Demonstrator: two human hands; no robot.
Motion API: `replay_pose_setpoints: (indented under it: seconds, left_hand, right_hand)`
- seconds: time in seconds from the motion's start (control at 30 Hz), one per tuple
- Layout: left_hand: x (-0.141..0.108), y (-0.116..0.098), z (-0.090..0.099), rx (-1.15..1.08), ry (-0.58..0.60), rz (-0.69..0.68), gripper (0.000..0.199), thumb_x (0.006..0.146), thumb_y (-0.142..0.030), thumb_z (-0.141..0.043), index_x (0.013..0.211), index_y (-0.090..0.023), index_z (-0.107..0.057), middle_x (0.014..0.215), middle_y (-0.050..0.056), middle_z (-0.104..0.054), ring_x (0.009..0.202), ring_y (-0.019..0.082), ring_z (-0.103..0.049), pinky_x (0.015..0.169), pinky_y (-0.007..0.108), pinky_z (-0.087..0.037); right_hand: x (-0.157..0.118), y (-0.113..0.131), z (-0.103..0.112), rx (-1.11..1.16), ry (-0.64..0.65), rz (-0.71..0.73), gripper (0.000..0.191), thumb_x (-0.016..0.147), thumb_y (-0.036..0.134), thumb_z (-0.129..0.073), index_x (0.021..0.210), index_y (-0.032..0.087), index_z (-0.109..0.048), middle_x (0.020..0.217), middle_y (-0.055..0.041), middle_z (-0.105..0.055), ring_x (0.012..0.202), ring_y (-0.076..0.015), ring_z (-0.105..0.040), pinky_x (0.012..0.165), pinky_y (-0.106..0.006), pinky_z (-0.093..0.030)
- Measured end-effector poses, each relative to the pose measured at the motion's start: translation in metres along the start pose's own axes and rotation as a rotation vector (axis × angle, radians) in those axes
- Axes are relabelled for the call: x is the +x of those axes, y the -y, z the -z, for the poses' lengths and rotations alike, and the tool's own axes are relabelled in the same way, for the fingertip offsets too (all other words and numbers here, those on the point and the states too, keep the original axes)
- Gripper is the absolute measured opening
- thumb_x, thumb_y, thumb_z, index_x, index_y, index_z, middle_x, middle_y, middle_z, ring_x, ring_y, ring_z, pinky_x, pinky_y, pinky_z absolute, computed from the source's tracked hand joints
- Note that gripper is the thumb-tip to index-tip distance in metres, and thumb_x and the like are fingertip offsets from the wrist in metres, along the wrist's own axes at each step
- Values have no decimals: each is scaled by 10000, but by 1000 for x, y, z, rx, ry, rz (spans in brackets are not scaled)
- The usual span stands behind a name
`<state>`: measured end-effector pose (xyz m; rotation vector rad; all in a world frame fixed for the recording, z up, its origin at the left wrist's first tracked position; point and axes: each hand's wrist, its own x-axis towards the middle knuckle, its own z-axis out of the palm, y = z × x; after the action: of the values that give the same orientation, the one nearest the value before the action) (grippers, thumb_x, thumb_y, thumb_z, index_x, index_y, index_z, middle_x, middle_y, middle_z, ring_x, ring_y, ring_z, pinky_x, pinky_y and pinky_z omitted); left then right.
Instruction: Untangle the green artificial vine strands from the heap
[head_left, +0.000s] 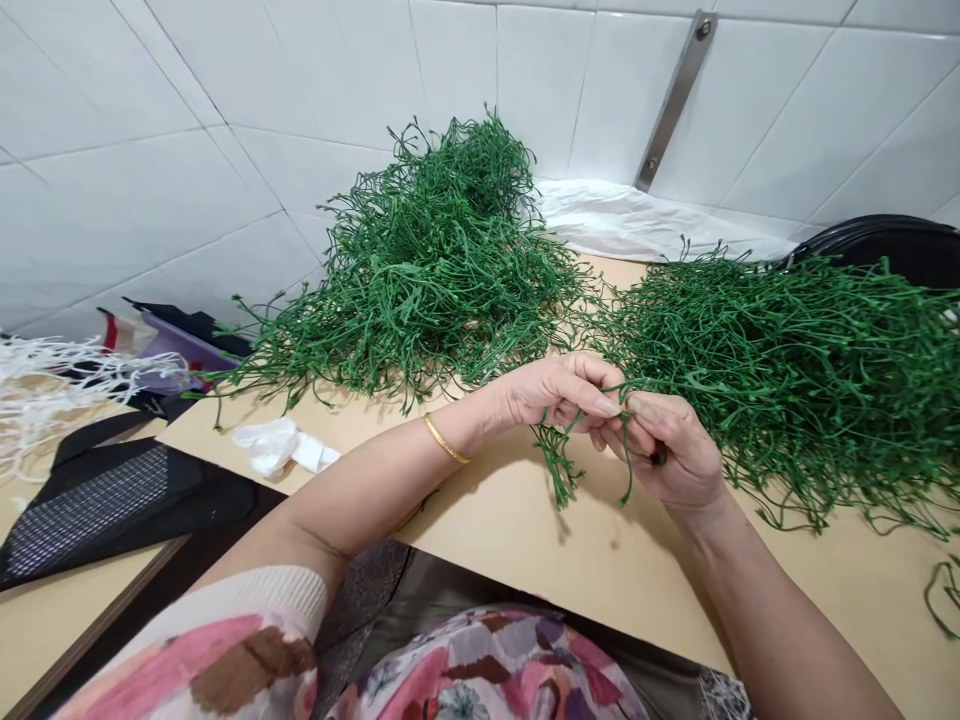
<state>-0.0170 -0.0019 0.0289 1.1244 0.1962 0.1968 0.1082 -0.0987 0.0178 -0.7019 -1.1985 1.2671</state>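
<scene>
My left hand (559,395), with a gold bangle (446,440) on its wrist, pinches a small sprig of thin green artificial stems (559,460) above the tan board (525,540). My right hand (667,450) grips the same sprig from the other side, its fingertips meeting those of my left hand. A small dark object (658,455) shows between my right fingers, too hidden to name. Two large heaps of the green beaded stems lie on the board: one (427,270) beyond my left hand, the other (787,380) touching my right hand's far side.
White tiles (150,200) form the wall behind, with a steel bracket (675,100) and white cloth (637,220) at its foot. To the left lie white strings (45,390), a black mesh item (97,500) and crumpled white tissue (274,445). A black curved object (877,245) stands far right.
</scene>
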Motion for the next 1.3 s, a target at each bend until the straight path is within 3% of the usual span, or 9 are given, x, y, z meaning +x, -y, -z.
replay_pose_setpoints:
  seconds: [0.27,0.4,0.53,0.63,0.73,0.83,0.93,1.17,1.3]
  left_hand:
    - [-4,2,-5,-83,-44,-9,193,508,-234,-702,541,-133,-540,358,-38,-359,350,71,-374,389,227,-337]
    - [-4,-2,3,-134,-180,-161,195,586,-250,-689,580,-133,-535,382,-56,-315,355,33,-288,380,183,-236]
    - [2,-5,14,-45,-426,-171,191,639,-229,-669,604,-129,-510,448,-48,-404,380,16,-289,387,162,-205]
    - [6,-4,16,74,-565,-197,211,625,-194,-662,571,-133,-467,521,-25,-497,421,29,-378,424,172,-286]
    - [7,-1,12,135,-623,-231,196,573,-161,-673,555,-128,-481,535,-38,-505,455,36,-417,485,191,-347]
    - [8,2,8,164,-652,-240,218,537,-196,-706,552,-125,-500,537,-52,-493,482,37,-421,504,195,-340]
    - [8,4,7,220,-643,-250,258,527,-243,-721,543,-128,-491,516,-59,-462,480,40,-412,500,201,-318]
    - [6,4,6,255,-541,-214,289,556,-286,-720,557,-133,-476,486,-66,-435,457,39,-398,505,200,-318]
    - [5,3,4,247,-538,-203,289,561,-283,-721,562,-134,-473,472,-62,-444,452,40,-397,495,196,-304]
  right_hand:
    - [1,12,-2,51,1,35,417,796,330,-502,466,191,-289,405,83,-204,354,-54,-217,470,-261,-339]
    - [11,17,13,25,-229,92,393,808,343,-483,495,194,-297,421,104,-153,331,-42,-196,556,-289,-396]
    - [18,8,32,-480,-581,160,187,786,359,-540,711,189,-558,542,48,-403,488,-95,-395,586,-299,-394]
    - [17,1,37,-1066,-707,347,213,755,318,-580,913,178,-609,884,-66,-565,837,-190,-515,757,-367,-400]
    - [14,-1,33,-1334,-643,503,139,812,255,-503,813,182,-621,915,-75,-598,936,-208,-507,855,-390,-360]
    - [12,-2,26,-1274,-532,455,213,851,227,-439,701,188,-585,724,-37,-606,786,-174,-523,740,-331,-399]
    - [12,-5,23,-1197,-462,368,196,837,245,-471,678,187,-570,680,-28,-587,724,-164,-512,674,-304,-399]
    - [12,-10,24,-1034,-460,289,130,810,288,-523,729,191,-550,749,-21,-569,726,-149,-517,692,-290,-391]
    - [10,-9,26,-1175,-479,363,264,826,363,-501,617,201,-486,628,-1,-530,648,-144,-473,695,-313,-345]
